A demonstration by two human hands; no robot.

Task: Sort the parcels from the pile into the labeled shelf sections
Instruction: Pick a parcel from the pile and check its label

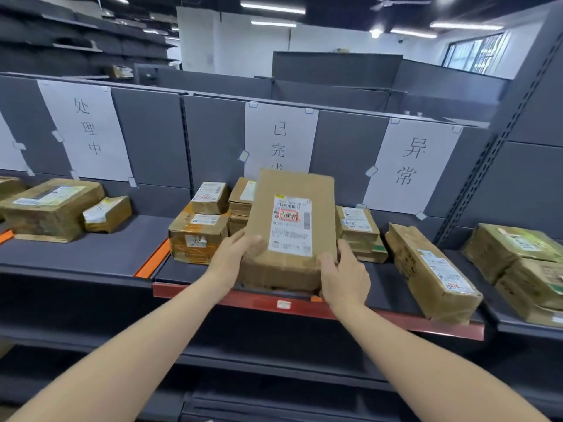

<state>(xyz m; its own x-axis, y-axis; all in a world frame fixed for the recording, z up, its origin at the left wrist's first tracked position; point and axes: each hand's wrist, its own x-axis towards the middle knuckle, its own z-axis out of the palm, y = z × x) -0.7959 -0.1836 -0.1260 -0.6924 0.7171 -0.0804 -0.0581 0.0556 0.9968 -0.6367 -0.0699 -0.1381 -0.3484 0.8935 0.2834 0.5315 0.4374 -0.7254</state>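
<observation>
- Held parcel (289, 233): flat brown carton, label side up, near end at the red front lip of the shelf (396, 318), far end tilted up and covering the foot of the middle sign (280, 138).
- Left hand (240, 248): fingers curled over the near left corner, gripping the parcel.
- Right hand (344, 269): fingers wrapped round the near right edge, also gripping (neither hand released).
- Long axis: running straight away from both hands toward the back panel; grip confined to the near end, so the parcel's bulk lies beyond the fingers.
- Gap ahead: between the stacked boxes (198, 233) on the left and the small stack (359, 236) on the right, both just beside the parcel.
- Judged next: sliding forward lengthwise into that gap, hands about equally near.
- Long parcel (432, 269): further right, below the right sign (411, 166).
</observation>
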